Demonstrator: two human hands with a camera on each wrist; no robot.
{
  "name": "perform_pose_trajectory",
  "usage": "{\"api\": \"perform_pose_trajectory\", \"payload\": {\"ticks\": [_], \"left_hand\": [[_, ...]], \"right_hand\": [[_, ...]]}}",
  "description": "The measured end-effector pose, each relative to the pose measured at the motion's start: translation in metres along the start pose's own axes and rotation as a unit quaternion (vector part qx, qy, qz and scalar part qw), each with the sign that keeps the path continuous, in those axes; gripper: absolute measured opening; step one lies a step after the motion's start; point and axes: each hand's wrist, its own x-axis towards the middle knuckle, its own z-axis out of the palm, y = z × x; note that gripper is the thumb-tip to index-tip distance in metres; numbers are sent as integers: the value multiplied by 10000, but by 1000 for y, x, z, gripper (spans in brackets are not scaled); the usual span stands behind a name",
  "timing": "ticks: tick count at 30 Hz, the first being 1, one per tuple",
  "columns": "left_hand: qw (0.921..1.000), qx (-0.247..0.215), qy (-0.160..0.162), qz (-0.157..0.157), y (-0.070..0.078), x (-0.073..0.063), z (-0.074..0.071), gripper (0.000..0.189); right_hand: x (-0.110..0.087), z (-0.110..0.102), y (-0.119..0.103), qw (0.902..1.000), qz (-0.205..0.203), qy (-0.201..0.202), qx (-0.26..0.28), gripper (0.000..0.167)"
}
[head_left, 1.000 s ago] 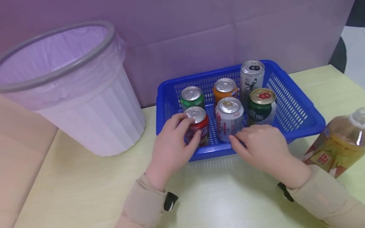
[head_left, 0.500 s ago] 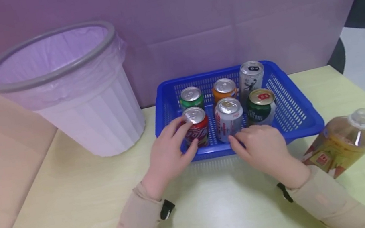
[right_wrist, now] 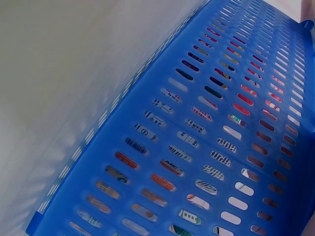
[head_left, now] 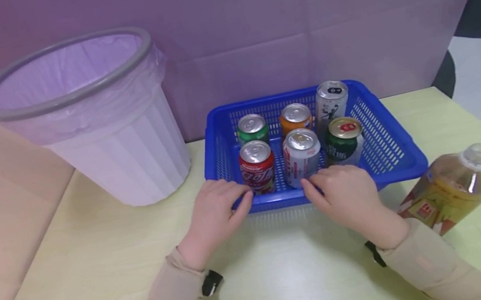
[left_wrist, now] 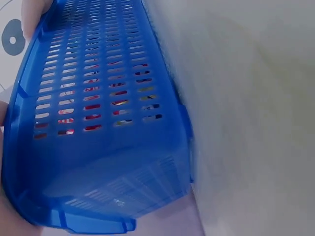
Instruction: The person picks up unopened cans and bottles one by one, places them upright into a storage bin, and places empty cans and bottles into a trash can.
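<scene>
A blue plastic basket (head_left: 397, 177) with slotted walls sits on the table, several drink cans upright in it. My left hand (head_left: 214, 209) grips its front rim near the left corner, fingers bent over the edge. Just beyond that hand stands a red can (head_left: 258, 171). Farther right along the same rim, my right hand (head_left: 347, 193) holds on with curled fingers, in front of a silver can (head_left: 301, 158) and a dark green can with a gold top (head_left: 344, 142). Both wrist views show the basket's slotted side (left_wrist: 93, 152) up close, with can colours through the slots.
A white bin (head_left: 125, 154) with a grey rim and a liner bag stands left of the basket. To the right, close by my right forearm, is a plastic bottle (head_left: 450, 188) with amber contents. A purple backdrop (head_left: 246, 20) rises behind the table (head_left: 290, 270).
My left hand has drawn back from the red can, down and left, onto the basket's front rim. The red can stays in the basket. My right hand has kept its place on the rim.
</scene>
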Motion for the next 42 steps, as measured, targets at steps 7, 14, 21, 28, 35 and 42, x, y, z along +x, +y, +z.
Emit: {"api": "perform_pose_trajectory", "payload": {"ticks": [7,14,21,28,35,42], "left_hand": [[9971,-503,222,527,-8,-10,-5,25],[9953,-618,395,625,-12,-17,-12,13],[9950,-596,637,483,-24,-23,-28,16],[9943,-159,1015,272,-37,-18,-57,19],[9899,612,1268,174,-46,0,-90,24],[9788,1065,1751,-16,-59,20,-128,33]], "right_hand": [[0,-1,0,10000,-4,21,-4,42],[0,-1,-1,10000,-19,2,1,43],[0,-1,-2,10000,14,-17,22,44],[-1,0,-1,10000,56,-3,6,44],[-2,0,0,10000,-5,93,21,44],[-2,0,0,9999,-17,130,2,44]]}}
